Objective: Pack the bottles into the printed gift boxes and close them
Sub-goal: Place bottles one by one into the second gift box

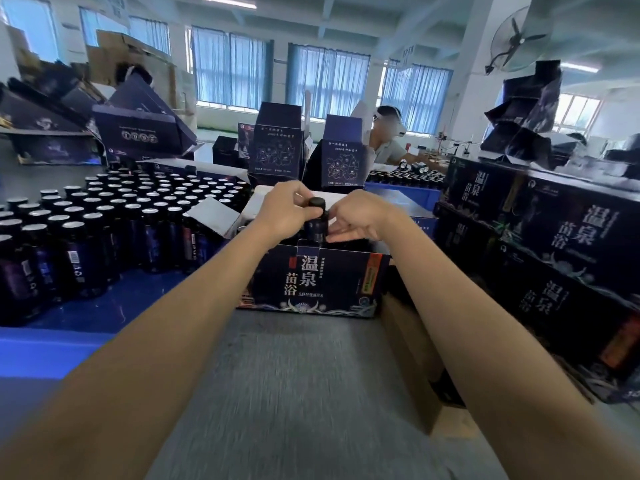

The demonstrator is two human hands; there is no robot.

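Bottle [316,221] between left hand [282,214], right hand [358,220]

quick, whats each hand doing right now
left hand: grips the bottle at its cap.
right hand: pinches the same bottle below the cap, over the open gift box.

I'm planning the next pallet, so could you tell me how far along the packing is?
Done: closed boxes stacked at right. In hand: left hand and right hand hold a bottle at the open gift box. Left: rows of loose bottles to pack, and this box to close.
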